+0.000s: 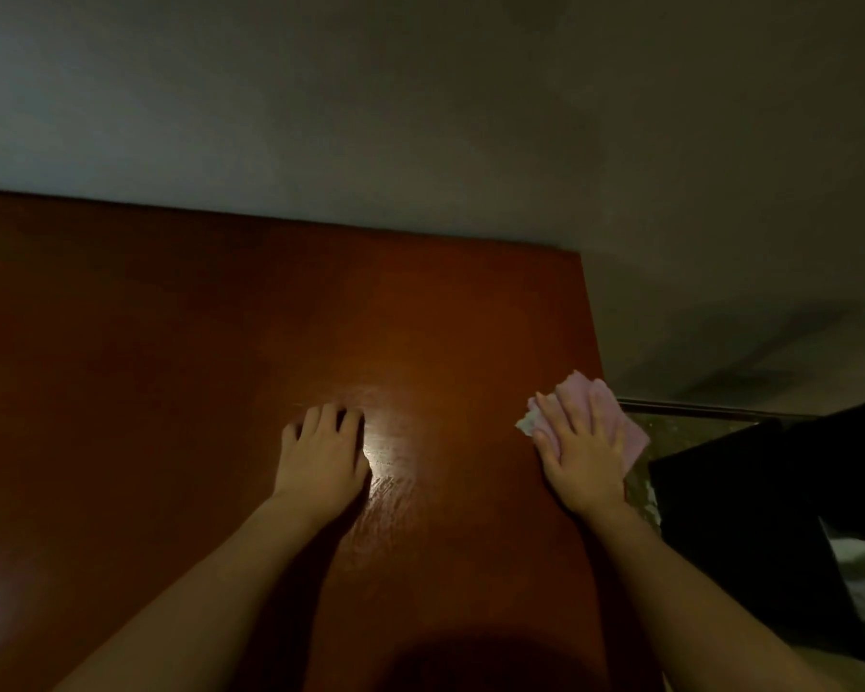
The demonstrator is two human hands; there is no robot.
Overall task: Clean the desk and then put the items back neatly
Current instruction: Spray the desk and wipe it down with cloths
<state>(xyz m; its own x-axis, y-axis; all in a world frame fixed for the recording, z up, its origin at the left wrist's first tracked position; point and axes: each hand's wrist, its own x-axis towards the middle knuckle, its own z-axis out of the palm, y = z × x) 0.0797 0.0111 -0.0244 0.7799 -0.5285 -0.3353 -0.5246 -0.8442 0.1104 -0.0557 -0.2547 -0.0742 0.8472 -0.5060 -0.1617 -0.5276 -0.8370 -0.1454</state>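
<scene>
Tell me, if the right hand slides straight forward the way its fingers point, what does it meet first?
Probably nothing solid: the right hand presses the pink cloth at the desk right edge, so it likely slips off before reaching the wall.

Count: 1 desk (pixel 171 342), 1 pink cloth (pixel 588 397), 2 hands (pixel 320 457) (pixel 583 462), prob. 1 black bin (pixel 770 516).

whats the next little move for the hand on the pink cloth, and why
Probably sweep the right hand leftward across the desk, pressing the pink cloth flat. The cloth sits at the desk's right edge, partly overhanging it, so a broad stretch of wood lies to its left. The left hand rests flat mid-desk and may need to lift out of the way.
</scene>
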